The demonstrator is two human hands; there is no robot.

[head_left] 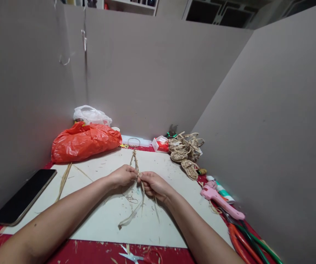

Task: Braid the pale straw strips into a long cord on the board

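My left hand [122,176] and my right hand [152,184] meet over the middle of a cream work board [174,227], both pinched on a braided straw cord [134,158]. The braided part runs away from me toward the back wall. Loose straw strips [132,216] hang from my fingers and trail toward me across the board. Both hands are closed, fingertips almost touching each other.
A black phone [23,201] lies at the left. An orange plastic bag [83,142] and a clear bag [92,115] sit at the back left. Woven straw pieces [186,150] pile at the back right. A pink glue gun [219,200] and pliers [245,238] lie right, scissors [136,256] near me.
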